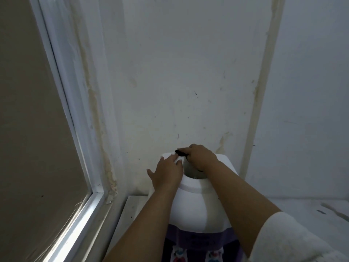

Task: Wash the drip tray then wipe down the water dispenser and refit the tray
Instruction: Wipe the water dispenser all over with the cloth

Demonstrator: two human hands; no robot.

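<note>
Wipe-down step: right hand [202, 157] grip curls around dark brush [181, 152], scrubbing water dispenser [196, 205] top; left hand [167, 172], fingers flat, steadies beside. Next: work around bottle well [194, 173] below the grip.

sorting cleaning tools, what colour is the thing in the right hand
Black, a small dark brush-like item gripped by the right hand over the dispenser top; head view.

Bare forearms; white, perhaps fleecy sleeve [294, 241] on right arm.

Stained white wall [179, 72] (window [28, 129] on L).
</note>
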